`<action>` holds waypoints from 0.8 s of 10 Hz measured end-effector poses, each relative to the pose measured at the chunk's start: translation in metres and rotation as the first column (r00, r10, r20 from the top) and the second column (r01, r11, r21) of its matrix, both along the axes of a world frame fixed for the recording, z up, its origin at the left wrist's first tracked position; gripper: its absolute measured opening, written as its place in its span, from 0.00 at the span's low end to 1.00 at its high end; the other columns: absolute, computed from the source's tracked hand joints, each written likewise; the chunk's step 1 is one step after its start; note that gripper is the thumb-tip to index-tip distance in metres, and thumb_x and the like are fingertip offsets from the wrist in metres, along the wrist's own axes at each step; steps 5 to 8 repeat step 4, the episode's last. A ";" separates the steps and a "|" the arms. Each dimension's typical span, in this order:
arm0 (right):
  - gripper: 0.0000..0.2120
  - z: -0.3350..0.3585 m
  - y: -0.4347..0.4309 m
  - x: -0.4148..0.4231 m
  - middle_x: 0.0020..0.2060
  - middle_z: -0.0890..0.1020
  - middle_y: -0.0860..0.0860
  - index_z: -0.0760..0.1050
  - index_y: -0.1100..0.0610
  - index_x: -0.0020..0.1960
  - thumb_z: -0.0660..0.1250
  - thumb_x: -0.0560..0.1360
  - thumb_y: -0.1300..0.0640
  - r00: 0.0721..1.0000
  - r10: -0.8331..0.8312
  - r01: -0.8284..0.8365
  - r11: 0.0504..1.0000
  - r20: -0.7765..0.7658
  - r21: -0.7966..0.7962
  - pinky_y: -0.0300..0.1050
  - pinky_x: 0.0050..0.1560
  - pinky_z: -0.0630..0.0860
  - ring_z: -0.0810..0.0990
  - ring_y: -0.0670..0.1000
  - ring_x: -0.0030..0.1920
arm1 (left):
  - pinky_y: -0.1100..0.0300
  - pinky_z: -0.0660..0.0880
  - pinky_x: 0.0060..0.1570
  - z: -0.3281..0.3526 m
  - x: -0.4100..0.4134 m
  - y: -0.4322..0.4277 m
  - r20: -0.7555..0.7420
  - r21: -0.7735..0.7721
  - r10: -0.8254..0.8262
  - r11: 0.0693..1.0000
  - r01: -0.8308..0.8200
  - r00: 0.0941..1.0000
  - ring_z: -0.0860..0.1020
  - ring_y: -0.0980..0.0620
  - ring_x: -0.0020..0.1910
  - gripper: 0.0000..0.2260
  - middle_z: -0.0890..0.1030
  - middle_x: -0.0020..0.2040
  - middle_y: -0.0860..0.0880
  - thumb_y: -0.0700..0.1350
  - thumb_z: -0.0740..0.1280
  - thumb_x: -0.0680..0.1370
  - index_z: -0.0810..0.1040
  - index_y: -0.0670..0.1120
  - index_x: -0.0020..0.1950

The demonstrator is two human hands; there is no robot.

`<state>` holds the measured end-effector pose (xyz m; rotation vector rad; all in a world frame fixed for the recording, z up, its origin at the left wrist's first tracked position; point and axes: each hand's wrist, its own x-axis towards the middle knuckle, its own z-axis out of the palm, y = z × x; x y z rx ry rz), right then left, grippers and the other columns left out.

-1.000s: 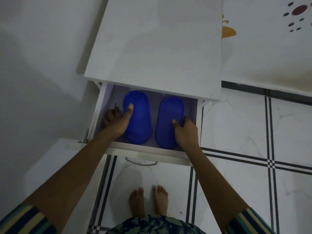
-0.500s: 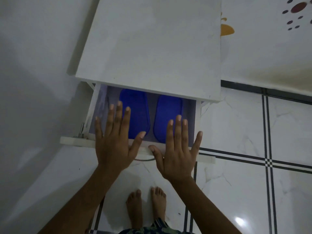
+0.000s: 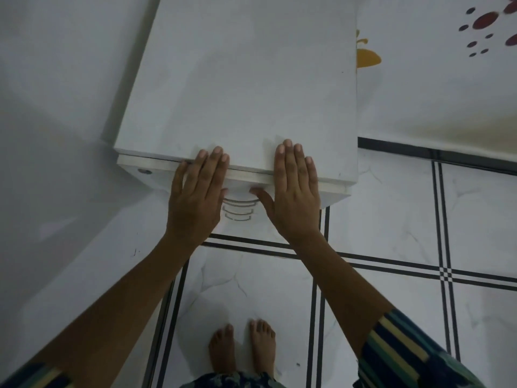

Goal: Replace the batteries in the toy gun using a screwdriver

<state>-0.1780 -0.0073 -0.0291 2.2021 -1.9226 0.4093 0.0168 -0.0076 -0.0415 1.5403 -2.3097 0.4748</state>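
A white drawer unit [image 3: 246, 88] stands against the wall, and its top drawer [image 3: 251, 177] is pushed in. My left hand [image 3: 197, 196] lies flat, fingers straight, against the drawer front at its top edge. My right hand [image 3: 293, 189] lies flat beside it in the same way. Neither hand holds anything. Curved metal handles [image 3: 239, 210] of the drawers show between my hands. No toy gun, screwdriver or battery is in view.
A white wall [image 3: 56, 107] runs along the left. White floor tiles with black double lines [image 3: 391, 264] spread to the right and below. A white sheet with coloured prints [image 3: 447, 65] lies at the upper right. My bare feet [image 3: 242, 345] stand on the floor.
The drawer was open with two blue oval containers inside and my hands on them. My hands came out, went flat on the drawer front, and the drawer is now shut, hiding the containers.
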 end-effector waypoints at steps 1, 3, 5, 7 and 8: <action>0.35 -0.005 -0.003 0.008 0.74 0.66 0.60 0.62 0.65 0.74 0.65 0.77 0.41 0.998 -0.065 0.066 0.995 0.021 -0.068 0.53 0.76 0.53 0.62 0.59 0.75 | 0.47 0.65 0.62 0.000 -0.016 -0.014 -0.021 -0.145 0.119 0.982 -0.121 0.993 0.70 0.46 0.64 0.21 0.77 0.64 0.44 0.51 0.64 0.80 0.72 0.43 0.70; 0.31 -0.003 -0.001 0.014 0.74 0.64 0.59 0.61 0.63 0.75 0.64 0.79 0.47 0.989 -0.112 0.118 0.991 0.100 -0.063 0.52 0.77 0.53 0.60 0.58 0.76 | 0.50 0.70 0.56 0.013 -0.018 -0.018 -0.094 -0.073 0.121 0.989 -0.128 0.988 0.70 0.46 0.56 0.19 0.79 0.58 0.44 0.52 0.61 0.80 0.73 0.44 0.67; 0.28 0.013 0.008 0.015 0.75 0.63 0.58 0.60 0.62 0.76 0.58 0.81 0.48 0.963 -0.112 0.105 0.994 0.246 0.041 0.51 0.77 0.50 0.58 0.57 0.77 | 0.46 0.66 0.65 0.033 -0.020 -0.012 -0.274 0.075 0.051 0.997 -0.032 0.960 0.74 0.42 0.58 0.17 0.78 0.58 0.41 0.49 0.57 0.81 0.74 0.42 0.65; 0.28 0.013 0.008 0.015 0.75 0.63 0.58 0.60 0.62 0.76 0.58 0.81 0.48 0.963 -0.112 0.105 0.994 0.246 0.041 0.51 0.77 0.50 0.58 0.57 0.77 | 0.46 0.66 0.65 0.033 -0.020 -0.012 -0.274 0.075 0.051 0.997 -0.032 0.960 0.74 0.42 0.58 0.17 0.78 0.58 0.41 0.49 0.57 0.81 0.74 0.42 0.65; 0.28 0.013 0.008 0.015 0.75 0.63 0.58 0.60 0.62 0.76 0.58 0.81 0.48 0.963 -0.112 0.105 0.994 0.246 0.041 0.51 0.77 0.50 0.58 0.57 0.77 | 0.46 0.66 0.65 0.033 -0.020 -0.012 -0.274 0.075 0.051 0.997 -0.032 0.960 0.74 0.42 0.58 0.17 0.78 0.58 0.41 0.49 0.57 0.81 0.74 0.42 0.65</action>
